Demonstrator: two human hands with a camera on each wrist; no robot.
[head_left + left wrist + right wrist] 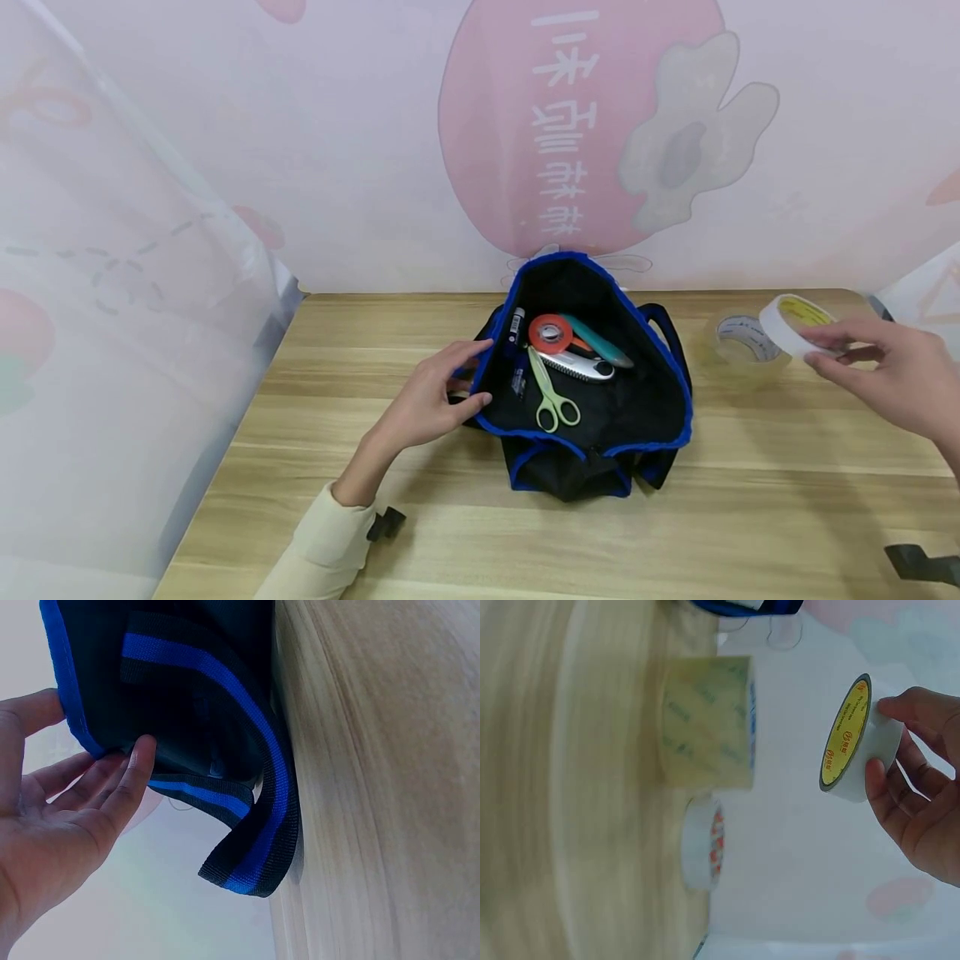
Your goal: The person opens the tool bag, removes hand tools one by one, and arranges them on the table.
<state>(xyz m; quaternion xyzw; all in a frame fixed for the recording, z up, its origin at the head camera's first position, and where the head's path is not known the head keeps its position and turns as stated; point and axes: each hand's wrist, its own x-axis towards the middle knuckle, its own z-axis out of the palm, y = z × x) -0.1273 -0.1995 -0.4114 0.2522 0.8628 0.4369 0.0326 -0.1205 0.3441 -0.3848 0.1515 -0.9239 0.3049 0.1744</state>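
A black tool bag with blue trim (592, 467) stands wide open on the table. My left hand (431, 396) holds its left rim, thumb and index fingertip at the edge and other fingers against the outer wall. Inside lie green-handled scissors (551, 400), a red round tape roll (550, 333), a silver-grey utility knife (577, 365), a teal-handled tool (596, 340) and a dark tube with a white cap (516, 325). Off to the right, my right hand (892, 367) pinches a white tape roll (866, 742) by its side, held above the table.
A wide clear packing tape roll (709, 724) stands on the table below the right hand. Beside it in the right wrist view is another white tape roll with red print (703, 844). A printed cloth (360, 167) hangs behind the table (360, 333). The bag's strap (255, 855) sticks out sideways.
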